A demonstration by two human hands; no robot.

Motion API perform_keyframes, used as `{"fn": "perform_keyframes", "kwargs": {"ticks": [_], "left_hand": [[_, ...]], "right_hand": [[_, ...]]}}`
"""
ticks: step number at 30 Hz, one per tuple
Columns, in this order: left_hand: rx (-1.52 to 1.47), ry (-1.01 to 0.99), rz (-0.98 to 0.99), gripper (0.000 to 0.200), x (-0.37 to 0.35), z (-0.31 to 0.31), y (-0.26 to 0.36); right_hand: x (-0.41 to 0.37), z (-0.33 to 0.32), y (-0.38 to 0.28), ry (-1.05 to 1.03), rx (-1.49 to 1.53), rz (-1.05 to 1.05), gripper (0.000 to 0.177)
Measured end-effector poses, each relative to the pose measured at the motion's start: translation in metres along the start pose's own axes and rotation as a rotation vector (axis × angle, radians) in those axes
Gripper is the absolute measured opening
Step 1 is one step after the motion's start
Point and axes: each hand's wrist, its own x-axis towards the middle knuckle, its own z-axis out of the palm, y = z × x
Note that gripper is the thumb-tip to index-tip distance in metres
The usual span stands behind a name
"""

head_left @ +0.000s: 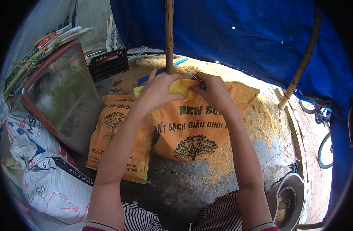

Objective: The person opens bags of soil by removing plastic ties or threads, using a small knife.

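Observation:
An orange sack with a printed tree and yellow lining stands upright in front of me, its top edge folded over. My left hand is at the sack's upper left edge, thumb and fingers apart. At the middle of the top edge, my right hand is closed around a small tool with a thin metal blade pointing up and left; its handle is mostly hidden by the fingers. A second orange sack of the same print lies flat to the left, partly behind my left forearm.
Grain-like husks are spread over the floor behind and right. A bamboo pole rises behind the sack, before a blue tarp. White sacks and a red-framed panel stand left. A round bin sits lower right.

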Motion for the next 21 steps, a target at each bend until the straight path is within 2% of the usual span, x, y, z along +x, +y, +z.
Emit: {"fn": "perform_keyframes", "kwargs": {"ticks": [1, 2, 3, 4, 6, 8, 9, 11, 12, 13, 15, 16, 18, 19, 21], "left_hand": [[-0.003, 0.003, 0.002, 0.044, 0.001, -0.001, -0.001], [-0.055, -0.047, -0.082, 0.044, 0.004, -0.005, -0.001], [-0.108, -0.099, -0.166, 0.043, 0.005, -0.008, 0.000], [-0.112, -0.101, -0.161, 0.043, 0.005, -0.007, -0.005], [-0.149, -0.045, -0.215, 0.045, 0.001, -0.004, -0.018], [-0.133, -0.083, -0.220, 0.045, 0.002, -0.012, -0.016], [-0.117, -0.122, -0.227, 0.045, 0.002, -0.014, -0.015], [-0.061, -0.134, -0.204, 0.043, -0.002, -0.016, -0.025], [0.002, -0.142, -0.187, 0.042, -0.002, -0.017, -0.029], [0.000, -0.143, -0.179, 0.042, -0.001, -0.020, -0.026], [-0.194, -0.191, -0.219, 0.038, 0.001, -0.032, -0.019], [-0.195, -0.190, -0.215, 0.038, 0.001, -0.040, -0.015], [-0.145, -0.181, -0.173, 0.034, 0.000, -0.056, -0.006], [-0.143, -0.184, -0.170, 0.034, 0.000, -0.063, -0.004], [0.083, -0.053, -0.018, 0.033, -0.002, -0.077, -0.004]], "right_hand": [[-0.003, -0.002, 0.002, 0.038, 0.026, -0.050, 0.035], [-0.005, -0.007, 0.005, 0.080, 0.052, -0.097, 0.037], [-0.008, -0.015, 0.010, 0.085, 0.048, -0.093, 0.037], [-0.011, -0.024, 0.017, 0.114, 0.020, -0.048, 0.038], [-0.020, -0.046, 0.030, 0.144, -0.009, -0.002, 0.039], [-0.030, -0.069, 0.041, 0.056, -0.177, 0.234, 0.032], [-0.032, -0.074, 0.047, 0.057, -0.181, 0.240, 0.032], [-0.032, -0.083, 0.062, -0.077, -0.220, 0.474, 0.025], [-0.034, -0.078, 0.087, -0.003, -0.236, 0.351, 0.021], [-0.037, -0.079, 0.093, 0.003, -0.238, 0.357, 0.021], [-0.040, -0.081, 0.100, 0.139, -0.158, 0.241, 0.019], [-0.040, -0.083, 0.100, 0.143, -0.161, 0.241, 0.019], [-0.040, -0.085, 0.100, 0.293, -0.142, 0.111, 0.019], [-0.041, -0.089, 0.089, 0.297, -0.140, 0.114, 0.019], [-0.043, -0.102, 0.064, 0.320, -0.126, 0.130, 0.019]]}}
